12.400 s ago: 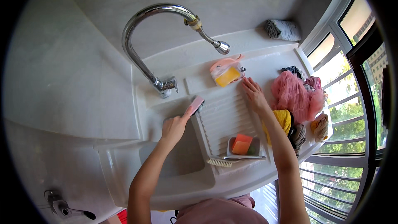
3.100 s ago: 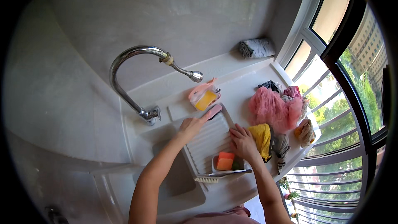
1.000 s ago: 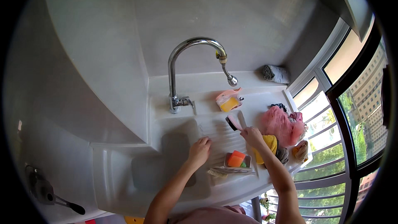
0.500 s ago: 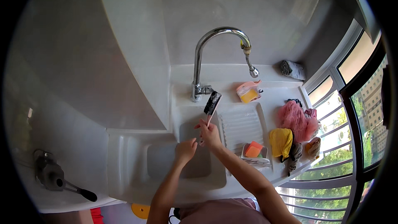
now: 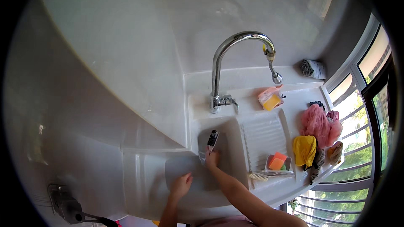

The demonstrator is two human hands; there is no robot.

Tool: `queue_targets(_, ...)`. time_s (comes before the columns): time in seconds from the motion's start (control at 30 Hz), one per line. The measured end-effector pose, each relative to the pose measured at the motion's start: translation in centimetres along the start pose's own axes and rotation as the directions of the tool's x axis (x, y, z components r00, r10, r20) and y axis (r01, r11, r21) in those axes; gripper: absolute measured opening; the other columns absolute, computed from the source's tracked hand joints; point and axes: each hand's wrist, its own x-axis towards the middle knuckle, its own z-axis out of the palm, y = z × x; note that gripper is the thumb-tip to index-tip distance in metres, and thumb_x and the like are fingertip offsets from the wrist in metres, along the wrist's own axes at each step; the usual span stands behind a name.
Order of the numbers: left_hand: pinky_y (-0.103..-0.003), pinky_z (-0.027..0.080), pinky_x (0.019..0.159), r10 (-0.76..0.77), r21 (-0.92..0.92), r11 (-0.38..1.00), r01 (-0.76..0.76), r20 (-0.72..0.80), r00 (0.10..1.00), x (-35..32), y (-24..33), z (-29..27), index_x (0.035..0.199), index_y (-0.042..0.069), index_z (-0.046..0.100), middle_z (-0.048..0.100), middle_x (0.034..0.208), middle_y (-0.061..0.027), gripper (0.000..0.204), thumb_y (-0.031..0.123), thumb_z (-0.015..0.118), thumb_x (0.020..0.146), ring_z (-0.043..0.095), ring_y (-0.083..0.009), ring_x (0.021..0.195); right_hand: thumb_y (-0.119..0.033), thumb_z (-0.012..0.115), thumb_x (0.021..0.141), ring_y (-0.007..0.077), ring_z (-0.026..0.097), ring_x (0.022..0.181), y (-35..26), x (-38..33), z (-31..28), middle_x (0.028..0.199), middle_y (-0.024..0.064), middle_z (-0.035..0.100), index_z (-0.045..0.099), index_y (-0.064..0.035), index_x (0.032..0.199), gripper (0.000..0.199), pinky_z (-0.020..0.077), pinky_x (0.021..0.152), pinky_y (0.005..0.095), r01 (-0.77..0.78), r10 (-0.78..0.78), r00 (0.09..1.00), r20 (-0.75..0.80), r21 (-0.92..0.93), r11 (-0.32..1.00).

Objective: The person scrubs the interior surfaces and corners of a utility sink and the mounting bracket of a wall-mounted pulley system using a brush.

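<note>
White basin [image 5: 229, 143], right hand [image 5: 212, 159] clasping brush [image 5: 213, 138], open room rightward, left hand [image 5: 181, 186] by front rim [image 5: 204, 201], closure unclear

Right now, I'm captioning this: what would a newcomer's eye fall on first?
Probably the tall, curved chrome faucet, rising behind the basin. Bright pink cloth and a yellow cloth lie right of the ribbed washboard. Over the basin, the right hand holds a black-bristled brush.
</note>
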Motion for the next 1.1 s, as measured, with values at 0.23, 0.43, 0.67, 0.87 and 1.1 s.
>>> queue_targets(0.23,-0.04,0.05,0.073,0.132,-0.053,0.99,-0.13,0.026,0.991,3.2,2.4,-0.2,0.113,0.007,0.062,0.066,0.088,-0.0161,0.033,0.028,0.053,0.091,0.063,-0.0339,0.082,-0.04,0.055,0.089,0.0384,0.061,0.077,-0.3,3.3,-1.1,0.081,0.0199,0.061,0.064,-0.0004,0.082,0.041,0.0452,0.069,0.0478,0.247,-0.257,0.966,-0.032,-0.181,0.952)
queue_targets(0.43,-0.043,0.049,0.072,0.241,-0.07,0.967,-0.246,-0.075,0.968,3.8,3.6,1.0,0.108,0.005,0.063,0.066,0.087,-0.0174,0.029,0.025,0.054,0.089,0.063,-0.035,0.082,-0.043,0.048,0.092,0.0379,0.063,0.082,-6.6,0.3,-3.0,0.085,0.0177,0.066,0.067,-0.0054,0.092,0.042,0.0472,0.073,0.0465,-0.041,0.011,0.978,0.209,0.139,0.989)
queue_targets(0.67,-0.046,0.05,0.068,0.339,0.086,0.938,-0.336,-0.018,0.941,4.3,7.9,2.9,0.09,0.005,0.063,0.066,0.081,-0.0172,0.019,0.022,0.054,0.088,0.064,-0.0356,0.075,-0.04,0.04,0.095,0.0418,0.061,0.085,-13.6,0.3,-8.9,0.084,0.0239,0.065,0.063,-0.0012,0.094,0.045,0.0471,0.079,0.0468,-0.203,0.091,0.899,0.429,0.223,0.953)
queue_targets(0.87,-0.046,0.051,0.065,0.425,0.231,0.883,-0.409,-0.022,0.905,4.8,13.1,4.3,0.097,0.004,0.062,0.066,0.077,-0.015,0.032,0.034,0.052,0.089,0.064,-0.0357,0.071,-0.042,0.04,0.095,0.0428,0.06,0.088,-15.1,3.2,-18.2,0.092,0.024,0.064,0.062,-0.0092,0.106,0.041,0.0469,0.076,0.0481,0.404,-0.312,0.81,0.496,-0.086,0.911)
queue_targets(1.1,-0.044,0.051,0.072,0.356,0.24,0.907,-0.345,-0.005,0.934,7.2,19.7,8.2,0.127,-0.003,0.045,0.063,0.096,-0.0233,0.064,0.046,0.054,0.087,0.063,-0.038,0.087,-0.017,0.048,0.088,0.0332,0.065,0.071,-10.0,11.4,-33.3,0.075,0.016,0.063,0.05,-0.033,0.128,0.043,0.0502,0.062,0.045,0.821,-0.621,0.568,0.54,-0.425,0.382)
